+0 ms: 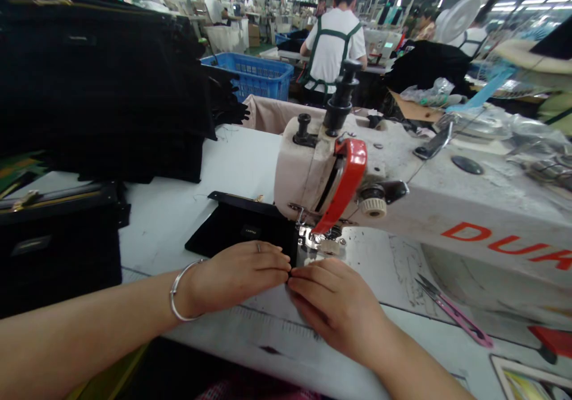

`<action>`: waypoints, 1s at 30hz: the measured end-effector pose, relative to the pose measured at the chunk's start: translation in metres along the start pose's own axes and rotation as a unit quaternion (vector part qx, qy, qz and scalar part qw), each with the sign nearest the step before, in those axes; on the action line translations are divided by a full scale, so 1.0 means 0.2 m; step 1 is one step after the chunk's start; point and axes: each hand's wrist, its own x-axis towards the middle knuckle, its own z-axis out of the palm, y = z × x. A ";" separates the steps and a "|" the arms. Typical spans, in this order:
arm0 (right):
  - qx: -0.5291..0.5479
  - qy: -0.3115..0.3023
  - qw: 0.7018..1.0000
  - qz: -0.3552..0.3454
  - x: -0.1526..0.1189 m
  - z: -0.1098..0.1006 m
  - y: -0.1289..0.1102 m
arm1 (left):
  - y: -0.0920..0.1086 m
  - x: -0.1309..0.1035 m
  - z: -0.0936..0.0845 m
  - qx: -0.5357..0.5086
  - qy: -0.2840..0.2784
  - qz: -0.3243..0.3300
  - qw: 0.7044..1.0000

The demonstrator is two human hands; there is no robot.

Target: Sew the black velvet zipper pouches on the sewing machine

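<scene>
Fabric panel (218,230), black with a small label (251,232), lies at the presser foot (308,240) near the sewing table's (156,218) front edge, where we record our left hand (241,272) laid over the panel's near side, fingertips meeting our right hand (342,304), any pinch indeterminable.

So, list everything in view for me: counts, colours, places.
Sewing machine: one, off-white, centre to right
Flat piece: one, black, at the presser foot
Other pieces: many, black, piled left
Snips: one pair, pink-handled, table, right
Table: one, pale, under the machine
Basket: one large, blue, behind the table
Clear plastic: uncountable, colourless, behind the machine
Co-workers: several, nearest in white, background
Framed item: one, pale, lower right
Bracelet: one, silver, left wrist
Left hand: one, ungloved, at the piece's near edge
Right hand: one, ungloved, beside the left
</scene>
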 end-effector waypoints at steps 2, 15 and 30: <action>-0.002 0.007 1.000 0.002 0.01 0.00 0.00 | -0.03 0.00 0.01 -0.004 0.001 0.007 1.000; -0.064 0.001 0.995 0.071 0.04 0.03 0.03 | -0.22 0.10 0.02 0.027 0.002 0.016 1.000; -0.067 0.002 0.994 0.090 0.05 0.05 0.04 | -0.36 0.19 0.04 0.033 -0.007 -0.086 0.996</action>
